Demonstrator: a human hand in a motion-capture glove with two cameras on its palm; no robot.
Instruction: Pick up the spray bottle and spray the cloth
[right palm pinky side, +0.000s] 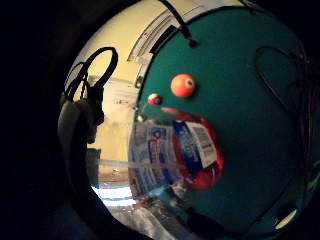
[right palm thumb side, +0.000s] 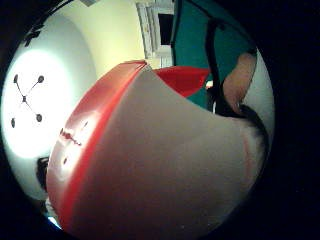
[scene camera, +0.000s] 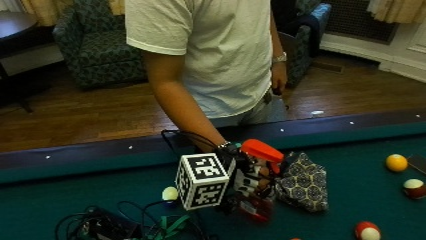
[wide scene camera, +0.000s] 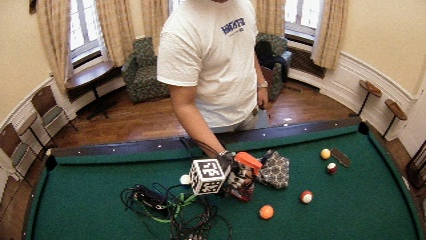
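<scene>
We see a person in a white T-shirt standing at the far rail of a green-felt pool table, our worktop (scene camera: 373, 200). Their gloved right hand (scene camera: 243, 177) reaches down over the felt, and its fingers are curled round the spray bottle (scene camera: 256, 192), gripping it near the top. The bottle has an orange-red spray head (scene camera: 261, 149) and a clear body with a red, white and blue label, best seen in the little finger side palm view (right palm pinky side: 175, 155), where the body appears against the green felt. From the outside view we cannot tell whether the base touches the felt. In the thumb side palm view the red and white spray head (right palm thumb side: 150, 165) fills most of the frame, close to the palm.

The cloth (scene camera: 303, 184), dark with a pale repeating pattern, lies bunched on the felt just beside the bottle, on the side the spray head points toward.

Several billiard balls lie around: a white ball (scene camera: 170, 193) near the hand, a yellow ball (scene camera: 396, 162) well apart, and an orange ball (wide scene camera: 266, 212) in the wide outside view. A tangle of black cables (scene camera: 100, 225) lies on the felt near the hand
</scene>
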